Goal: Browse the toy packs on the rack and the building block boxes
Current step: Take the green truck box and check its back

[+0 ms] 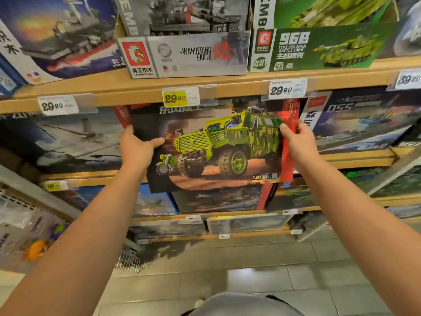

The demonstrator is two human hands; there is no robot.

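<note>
Before wooden store shelves [141, 88], the left hand [136, 148] and right hand [298, 142] each grip an edge of the green-truck box [218, 144].

- Truck box [218, 144]: printed cardboard, glossy, with glare on its red right edge.
- Shelf [227, 86]: matt, light wood-look board.
- Price tags [180, 96]: paper in clear plastic holders.
- Floor [250, 270]: smooth tile with a soft sheen.

The fingers of both hands were hidden behind the truck box [216, 144]. Its top title was blurred, and the yellow price tag [175, 98] covered part of it.
</note>
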